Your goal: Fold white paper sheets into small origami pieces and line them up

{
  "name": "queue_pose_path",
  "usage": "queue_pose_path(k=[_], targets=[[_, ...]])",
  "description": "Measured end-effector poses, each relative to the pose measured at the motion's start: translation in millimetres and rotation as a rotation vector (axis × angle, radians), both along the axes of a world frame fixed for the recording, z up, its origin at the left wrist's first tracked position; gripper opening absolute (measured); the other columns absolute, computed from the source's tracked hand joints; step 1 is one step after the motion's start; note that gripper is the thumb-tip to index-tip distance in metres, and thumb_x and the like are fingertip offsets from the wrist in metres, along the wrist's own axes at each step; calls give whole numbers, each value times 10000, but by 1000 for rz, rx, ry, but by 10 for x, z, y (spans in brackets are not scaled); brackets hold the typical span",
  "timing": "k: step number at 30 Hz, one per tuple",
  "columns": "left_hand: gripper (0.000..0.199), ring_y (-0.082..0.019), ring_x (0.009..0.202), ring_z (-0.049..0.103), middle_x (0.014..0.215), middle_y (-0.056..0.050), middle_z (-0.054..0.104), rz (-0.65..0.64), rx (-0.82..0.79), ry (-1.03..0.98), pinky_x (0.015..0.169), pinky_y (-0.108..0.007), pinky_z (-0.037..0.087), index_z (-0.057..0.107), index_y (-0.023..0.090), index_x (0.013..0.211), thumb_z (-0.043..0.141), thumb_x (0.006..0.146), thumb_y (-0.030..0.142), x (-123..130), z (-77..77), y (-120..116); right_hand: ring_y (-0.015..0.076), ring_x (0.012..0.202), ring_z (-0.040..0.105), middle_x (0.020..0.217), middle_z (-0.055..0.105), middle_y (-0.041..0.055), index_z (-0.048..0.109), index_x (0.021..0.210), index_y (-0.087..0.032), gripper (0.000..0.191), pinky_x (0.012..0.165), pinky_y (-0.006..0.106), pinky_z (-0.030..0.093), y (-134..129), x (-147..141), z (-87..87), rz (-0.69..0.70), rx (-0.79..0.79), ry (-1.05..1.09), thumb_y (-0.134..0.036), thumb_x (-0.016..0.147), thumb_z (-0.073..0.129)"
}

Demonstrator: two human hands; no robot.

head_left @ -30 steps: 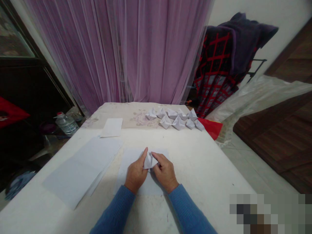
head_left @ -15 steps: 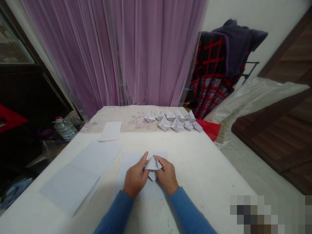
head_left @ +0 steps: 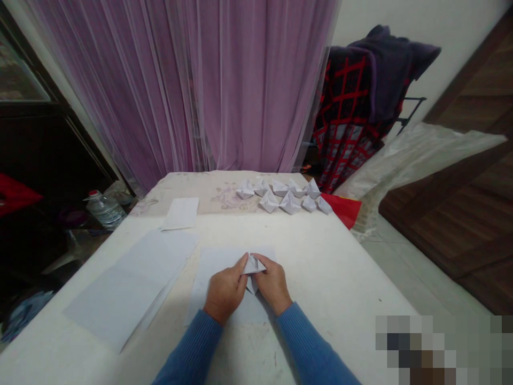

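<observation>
Between my two hands is a small folded white paper boat (head_left: 253, 265), held above a flat sheet of white paper (head_left: 204, 267) on the table. My left hand (head_left: 226, 289) is closed on the boat's left side, thumb along its upper edge. On the right side, my right hand (head_left: 273, 281) pinches it with thumb and fingers. One pointed part of the paper hangs down between the palms. Fingers beneath the folds are partly hidden.
Several finished paper boats (head_left: 289, 202) stand in two rows at the table's far right. A stack of white paper (head_left: 132, 283) lies at the left, with a smaller folded sheet (head_left: 181, 213) beyond it. A water bottle (head_left: 105, 209) stands past the left edge.
My left thumb has come down from pointing up onto the paper's top edge. The folded paper has tilted and its upper part is flatter and slightly opened; both hands still hold it.
</observation>
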State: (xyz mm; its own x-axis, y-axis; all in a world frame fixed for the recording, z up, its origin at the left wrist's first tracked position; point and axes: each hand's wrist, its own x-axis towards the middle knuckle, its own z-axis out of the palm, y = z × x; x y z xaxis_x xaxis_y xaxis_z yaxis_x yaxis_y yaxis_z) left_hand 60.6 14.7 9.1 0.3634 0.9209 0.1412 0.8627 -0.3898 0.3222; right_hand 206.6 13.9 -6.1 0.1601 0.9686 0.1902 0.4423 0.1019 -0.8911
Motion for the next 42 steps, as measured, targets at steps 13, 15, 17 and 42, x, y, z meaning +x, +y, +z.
queue_pose_path(k=[13,15,17,42], targets=[[517,-181,840,683,1013,-36,746,112,-231,-490,766,-265,510,570,223,1326,429,830,184,-84,-73,87,222,1028,668,1110,718,42,709,1121,-221,490,934,352,503,7,125,-40,177,46,-39,-130,688,497],[526,-166,703,666,846,-22,744,132,-344,-591,681,-255,509,566,184,1329,437,819,193,-102,-108,124,203,887,687,1000,744,42,700,1129,-203,443,821,327,534,21,176,-66,205,4,45,-185,722,525],[533,-150,592,627,691,2,698,138,-435,-667,613,-243,488,555,152,1336,468,815,227,-114,-108,140,167,669,646,800,733,28,697,1117,-177,413,638,279,516,35,213,-92,193,-59,106,-242,733,559],[422,-81,377,397,443,37,506,218,-715,-907,372,-193,248,544,174,672,480,730,587,-158,81,133,116,726,540,915,600,23,616,1219,-196,521,643,243,444,20,384,50,401,-114,260,-369,735,699]])
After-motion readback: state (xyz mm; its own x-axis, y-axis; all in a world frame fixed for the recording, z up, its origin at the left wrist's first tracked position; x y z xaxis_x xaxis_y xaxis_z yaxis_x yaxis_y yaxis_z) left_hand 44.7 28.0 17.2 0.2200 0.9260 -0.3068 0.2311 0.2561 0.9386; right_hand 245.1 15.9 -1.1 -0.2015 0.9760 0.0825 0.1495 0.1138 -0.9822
